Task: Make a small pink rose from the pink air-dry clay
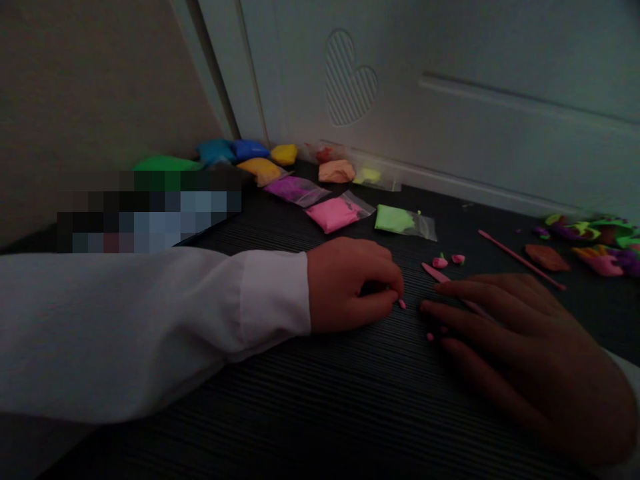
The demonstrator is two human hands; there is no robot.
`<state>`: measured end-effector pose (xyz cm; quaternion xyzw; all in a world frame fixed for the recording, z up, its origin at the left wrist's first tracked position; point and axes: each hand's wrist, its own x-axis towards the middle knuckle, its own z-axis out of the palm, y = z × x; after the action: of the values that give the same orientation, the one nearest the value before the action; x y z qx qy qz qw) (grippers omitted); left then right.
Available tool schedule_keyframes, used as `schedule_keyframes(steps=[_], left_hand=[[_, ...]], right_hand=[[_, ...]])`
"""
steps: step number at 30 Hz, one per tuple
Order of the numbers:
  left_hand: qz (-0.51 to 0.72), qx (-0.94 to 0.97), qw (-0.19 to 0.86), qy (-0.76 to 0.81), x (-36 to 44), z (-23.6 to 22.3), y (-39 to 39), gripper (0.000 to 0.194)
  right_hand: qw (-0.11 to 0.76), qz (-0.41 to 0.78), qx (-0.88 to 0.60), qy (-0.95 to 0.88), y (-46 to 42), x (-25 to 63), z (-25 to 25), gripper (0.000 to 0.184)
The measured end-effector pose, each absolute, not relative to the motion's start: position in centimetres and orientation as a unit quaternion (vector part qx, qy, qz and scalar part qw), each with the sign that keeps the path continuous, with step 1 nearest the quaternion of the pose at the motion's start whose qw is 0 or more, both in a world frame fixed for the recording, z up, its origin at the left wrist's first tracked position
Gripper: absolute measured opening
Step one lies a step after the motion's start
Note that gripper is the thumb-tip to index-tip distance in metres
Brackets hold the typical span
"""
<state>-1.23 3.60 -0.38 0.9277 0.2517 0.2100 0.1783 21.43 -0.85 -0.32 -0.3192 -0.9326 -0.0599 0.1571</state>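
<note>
My left hand [355,287], in a white sleeve, pinches a tiny piece of pink clay [402,305] between thumb and forefinger, just above the dark table. Flat and stretched out, my right hand [535,360] lies to the right with its fingers apart. It partly covers a pink modelling knife [434,273], whose tip shows beyond the fingers. Beside its fingertips are small pink clay bits [430,337]. Two little pink clay buds with green, a nearer one [439,262] and a farther one [459,259], rest behind the knife.
Bags of coloured clay line the back, among them a pink bag [333,213], a light green bag [395,219] and a purple bag [293,191]. A thin pink stick [520,259], a brown lump [547,257] and finished clay shapes [603,260] lie right. A white panel [475,133] stands behind.
</note>
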Motion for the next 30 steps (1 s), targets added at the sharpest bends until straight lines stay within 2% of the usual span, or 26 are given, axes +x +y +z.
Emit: schedule_keyframes(steps=[5,11,17,23,30], left_hand=[[0.222,0.925,0.181,0.249,-1.23,-0.45,3.59,0.019],[0.212,0.928,0.175,0.251,-1.23,-0.41,3.6,0.019],[0.218,0.926,0.175,0.253,-1.21,-0.46,3.57,0.019],[0.209,0.928,0.173,0.256,-1.22,-0.42,3.56,0.02],[0.212,0.925,0.18,0.257,-1.19,-0.44,3.58,0.02]], right_hand=[[0.163,-0.061,-0.301,-0.938,-0.88,21.42,-0.34,0.025],[0.141,-0.053,-0.316,-0.937,-0.72,21.25,-0.41,0.031],[0.16,-0.047,-0.293,-0.942,-0.76,21.3,-0.37,0.026],[0.142,-0.056,-0.32,-0.935,-0.7,21.23,-0.45,0.032],[0.151,-0.059,-0.294,-0.942,-0.75,21.28,-0.38,0.027]])
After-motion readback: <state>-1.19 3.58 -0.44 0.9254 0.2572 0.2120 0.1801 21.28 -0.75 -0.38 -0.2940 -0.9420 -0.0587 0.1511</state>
